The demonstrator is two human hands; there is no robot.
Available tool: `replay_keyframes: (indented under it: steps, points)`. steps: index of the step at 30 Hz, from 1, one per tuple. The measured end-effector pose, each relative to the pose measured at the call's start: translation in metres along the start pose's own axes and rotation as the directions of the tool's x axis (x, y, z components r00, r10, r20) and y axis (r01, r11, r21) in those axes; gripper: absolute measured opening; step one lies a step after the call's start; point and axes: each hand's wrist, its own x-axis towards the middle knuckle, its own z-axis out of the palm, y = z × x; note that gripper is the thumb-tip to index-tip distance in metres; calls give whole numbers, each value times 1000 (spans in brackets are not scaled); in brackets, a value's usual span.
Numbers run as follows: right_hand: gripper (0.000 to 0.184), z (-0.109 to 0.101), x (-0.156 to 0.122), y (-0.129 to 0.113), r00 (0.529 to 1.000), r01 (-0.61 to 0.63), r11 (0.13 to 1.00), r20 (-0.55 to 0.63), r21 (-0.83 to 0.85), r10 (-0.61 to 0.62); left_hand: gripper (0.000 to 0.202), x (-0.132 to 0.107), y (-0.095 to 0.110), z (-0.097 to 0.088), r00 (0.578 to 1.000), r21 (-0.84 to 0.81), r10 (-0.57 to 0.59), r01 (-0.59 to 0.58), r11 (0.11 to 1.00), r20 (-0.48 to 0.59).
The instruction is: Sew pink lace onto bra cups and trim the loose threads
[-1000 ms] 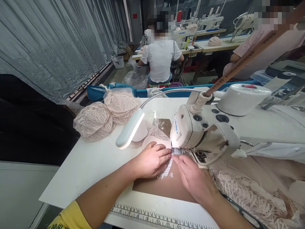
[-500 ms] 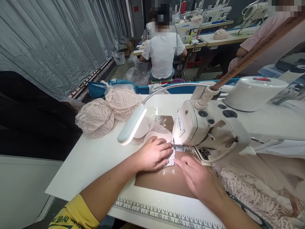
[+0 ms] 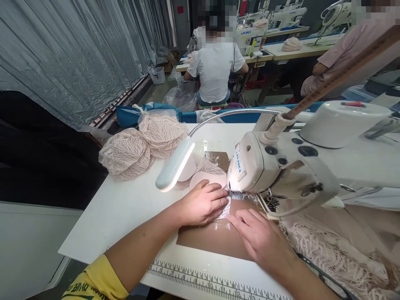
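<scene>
My left hand (image 3: pixel 202 205) lies flat, fingers stretched out, on a pale lace piece (image 3: pixel 225 211) beside the needle area of a white sewing machine (image 3: pixel 253 160). My right hand (image 3: pixel 261 234) has its fingers curled, with thumb and forefinger closed at the lower edge of that lace; the exact grip is partly hidden. Beyond my left hand, pale bra cups (image 3: pixel 208 178) with lace between them run up to the machine head. Beneath both hands is a brown sheet (image 3: pixel 212 239) fixed to the table under glossy clear tape.
A lamp (image 3: pixel 175 164) on a bendable metal neck hangs over the table's left side. Lace cups are piled (image 3: pixel 125 152) at the back left. More lace fabric (image 3: pixel 331 246) lies right of my right arm. A printed ruler (image 3: pixel 206 283) runs along the front edge. Two people sit farther off.
My right fingertips have slid slightly down along the lace edge. The lace shows a little less between my hands. The whole view has shifted slightly.
</scene>
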Motion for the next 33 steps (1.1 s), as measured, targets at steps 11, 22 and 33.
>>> replay_keyframes:
  steps: [11,22,33]
  points:
    - [36,-4,3,-2,999,-19,1000,-46,-4,19,33,2,4,-2,999,9,-35,35,999,14]
    - [44,-8,14,-1,991,-136,950,-49,-282,127,32,3,3,-2,999,28,-44,43,999,11]
    - [49,1,15,3,981,-193,919,-93,-343,172,32,5,-2,0,993,59,-114,113,992,13]
